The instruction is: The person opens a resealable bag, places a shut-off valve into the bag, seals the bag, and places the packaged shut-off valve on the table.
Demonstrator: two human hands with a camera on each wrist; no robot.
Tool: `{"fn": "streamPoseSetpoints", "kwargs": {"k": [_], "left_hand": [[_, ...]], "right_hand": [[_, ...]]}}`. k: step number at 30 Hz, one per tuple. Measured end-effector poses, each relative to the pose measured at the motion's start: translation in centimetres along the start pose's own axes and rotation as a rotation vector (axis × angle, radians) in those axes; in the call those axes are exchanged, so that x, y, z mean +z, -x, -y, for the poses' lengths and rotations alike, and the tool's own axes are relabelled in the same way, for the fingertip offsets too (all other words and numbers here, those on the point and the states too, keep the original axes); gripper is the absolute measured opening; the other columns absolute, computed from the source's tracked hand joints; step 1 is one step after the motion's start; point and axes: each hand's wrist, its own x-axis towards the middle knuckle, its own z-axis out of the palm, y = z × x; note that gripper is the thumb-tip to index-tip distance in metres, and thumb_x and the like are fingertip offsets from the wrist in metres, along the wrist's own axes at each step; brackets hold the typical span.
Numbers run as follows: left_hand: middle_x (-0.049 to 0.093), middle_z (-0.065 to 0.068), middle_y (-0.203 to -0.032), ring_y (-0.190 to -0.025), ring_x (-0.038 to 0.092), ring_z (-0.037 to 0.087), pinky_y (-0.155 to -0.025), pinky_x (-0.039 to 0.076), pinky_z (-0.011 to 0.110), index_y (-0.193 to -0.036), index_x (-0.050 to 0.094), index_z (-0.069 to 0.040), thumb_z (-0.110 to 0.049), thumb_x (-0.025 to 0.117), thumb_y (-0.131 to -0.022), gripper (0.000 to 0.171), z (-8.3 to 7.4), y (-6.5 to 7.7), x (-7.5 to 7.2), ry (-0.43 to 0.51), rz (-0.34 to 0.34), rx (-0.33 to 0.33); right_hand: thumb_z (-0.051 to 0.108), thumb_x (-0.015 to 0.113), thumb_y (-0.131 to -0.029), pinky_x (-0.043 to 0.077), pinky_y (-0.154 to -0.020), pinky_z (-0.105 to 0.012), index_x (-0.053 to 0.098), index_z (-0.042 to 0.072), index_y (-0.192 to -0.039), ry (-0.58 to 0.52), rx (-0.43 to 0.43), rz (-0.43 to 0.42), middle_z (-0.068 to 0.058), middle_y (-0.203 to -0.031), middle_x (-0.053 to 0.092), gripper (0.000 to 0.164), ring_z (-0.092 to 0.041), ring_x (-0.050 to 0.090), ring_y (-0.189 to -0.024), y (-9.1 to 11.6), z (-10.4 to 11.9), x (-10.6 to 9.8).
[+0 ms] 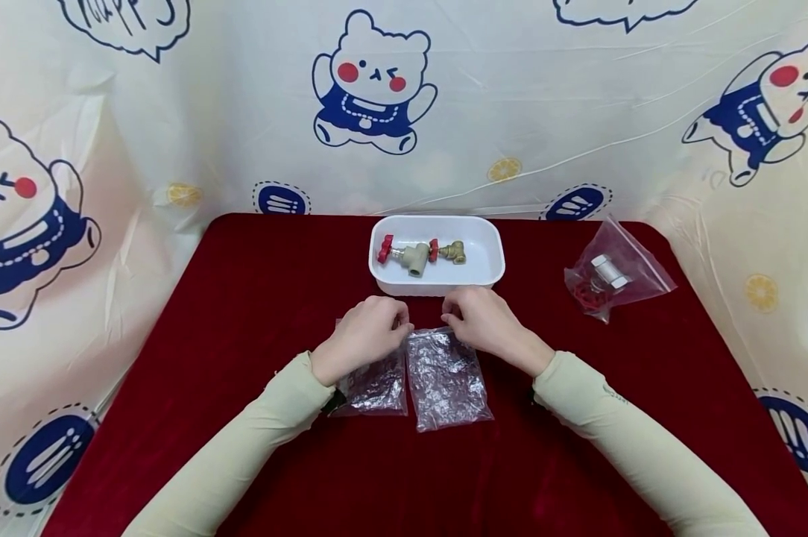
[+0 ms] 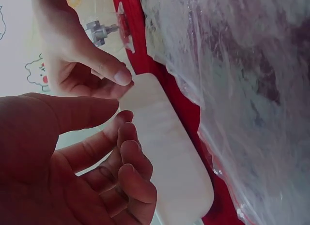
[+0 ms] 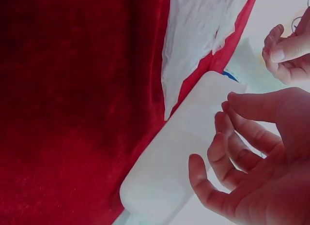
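In the head view my left hand (image 1: 367, 334) hovers over the upper part of the left clear plastic bag (image 1: 377, 388). My right hand (image 1: 487, 324) is above the top right corner of a second clear zip bag (image 1: 447, 384). Both bags lie flat, side by side. The left wrist view shows my left hand (image 2: 97, 157) with loosely bent fingers and nothing seen between thumb and index. In the right wrist view my right hand (image 3: 261, 152) is similarly bent, thumb tip close to the index; no held item is discernible.
Just beyond the hands stands a white tray (image 1: 437, 289) holding a grey-green valve with a red handle (image 1: 414, 258) and a brass valve (image 1: 454, 252). At the right lies a clear bag (image 1: 639, 280) containing a metal valve (image 1: 608, 272) with a red handwheel. Dark red cloth (image 1: 243, 298) covers the table.
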Motion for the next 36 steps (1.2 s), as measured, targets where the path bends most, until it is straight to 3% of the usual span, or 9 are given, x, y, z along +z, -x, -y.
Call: {"fn": "streamPoseSetpoints", "kwargs": {"k": [9, 18, 36], "left_hand": [[0.061, -0.005, -0.07, -0.062, 0.057, 0.014, -0.055, 0.048, 0.032, -0.076, 0.069, -0.017, -0.011, 0.074, -0.095, 0.021, 0.0, -0.2, 0.9, -0.016, 0.039, 0.041], [0.061, -0.005, -0.071, -0.061, 0.057, 0.014, -0.056, 0.048, 0.032, -0.075, 0.069, -0.017, -0.008, 0.075, -0.093, 0.02, 0.3, -0.5, 1.8, -0.055, 0.059, 0.03], [0.059, -0.005, -0.068, -0.061, 0.057, 0.015, -0.055, 0.049, 0.032, -0.072, 0.066, -0.017, -0.012, 0.083, -0.089, 0.025, -0.5, -1.0, 2.6, -0.066, 0.14, 0.021]], "right_hand": [[0.012, 0.083, -0.088, 0.054, -0.078, -0.045, 0.078, 0.008, -0.095, 0.102, -0.095, 0.051, -0.006, -0.095, 0.072, 0.009, -0.029, 0.064, -0.094, 0.0, 0.0, 1.2], [0.015, 0.082, -0.088, 0.054, -0.073, -0.046, 0.078, 0.008, -0.101, 0.165, -0.09, 0.098, -0.007, -0.098, 0.072, 0.016, -0.031, 0.063, -0.092, 0.1, 0.1, 2.3], [0.007, 0.081, -0.083, 0.053, -0.067, -0.045, 0.073, 0.011, -0.088, 0.163, -0.121, 0.083, -0.005, -0.087, 0.066, 0.01, -0.03, 0.061, -0.083, 0.1, 0.0, 3.0]]}}
